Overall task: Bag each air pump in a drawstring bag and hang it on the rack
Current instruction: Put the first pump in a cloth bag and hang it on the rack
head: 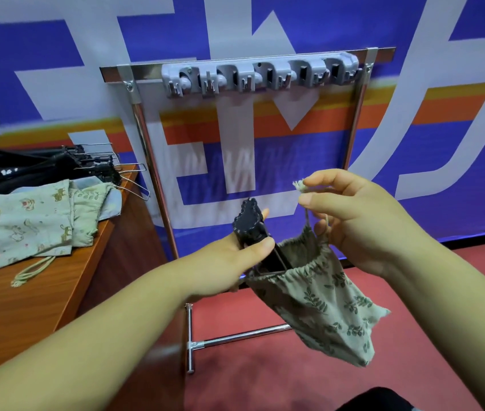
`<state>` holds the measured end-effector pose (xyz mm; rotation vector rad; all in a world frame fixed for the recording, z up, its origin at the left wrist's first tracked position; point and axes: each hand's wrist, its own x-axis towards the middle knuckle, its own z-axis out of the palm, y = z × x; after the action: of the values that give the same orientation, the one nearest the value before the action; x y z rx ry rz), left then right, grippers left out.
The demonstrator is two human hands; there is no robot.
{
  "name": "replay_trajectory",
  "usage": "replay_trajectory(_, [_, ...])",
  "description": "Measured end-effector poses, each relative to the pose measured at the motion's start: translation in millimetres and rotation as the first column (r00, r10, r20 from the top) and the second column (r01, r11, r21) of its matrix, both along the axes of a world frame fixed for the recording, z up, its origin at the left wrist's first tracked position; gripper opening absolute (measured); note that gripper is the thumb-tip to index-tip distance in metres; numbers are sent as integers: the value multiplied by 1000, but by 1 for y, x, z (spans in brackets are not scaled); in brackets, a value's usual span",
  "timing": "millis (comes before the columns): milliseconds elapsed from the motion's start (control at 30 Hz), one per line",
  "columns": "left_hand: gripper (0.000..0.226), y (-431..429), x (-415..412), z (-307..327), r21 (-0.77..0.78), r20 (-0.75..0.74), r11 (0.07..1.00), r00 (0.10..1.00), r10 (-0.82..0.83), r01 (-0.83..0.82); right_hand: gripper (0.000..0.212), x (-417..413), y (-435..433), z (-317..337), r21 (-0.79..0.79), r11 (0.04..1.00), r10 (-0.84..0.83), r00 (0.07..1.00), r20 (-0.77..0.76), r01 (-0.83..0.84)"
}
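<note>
The left hand (229, 259) has its grip clenched round the black air pump (250, 223), thumb on the near side, while the right hand (362, 221) pinches the frayed end of the drawstring (300, 185) between thumb and forefinger. The pump's lower part sits inside the gathered mouth of the leaf-print drawstring bag (324, 310), which hangs in the air over the red floor (265, 375), in front of the chrome rack (146, 137). The rack's grey hook strip (259, 74) runs across above the hands, and the desk (27, 298) at the left carries spare bags (21, 223) and more pumps (42, 167) near its edge.
</note>
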<state>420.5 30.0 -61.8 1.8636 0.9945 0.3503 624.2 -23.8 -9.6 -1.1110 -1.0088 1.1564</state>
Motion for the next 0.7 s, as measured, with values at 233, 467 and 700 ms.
replay_trajectory(233, [47,-6,9,-3,8,92,1000,996,1,-1,23,-13,-3,-7,-1,998,55,985,161,-55])
replay_trajectory(467, [56,-2,8,-5,94,38,993,997,-69,65,37,-25,3,-10,-61,976,217,903,371,-209])
replay_trajectory(700, [44,1,2,4,108,-28,989,995,-94,96,37,-19,6,-9,-97,980,199,791,579,-176])
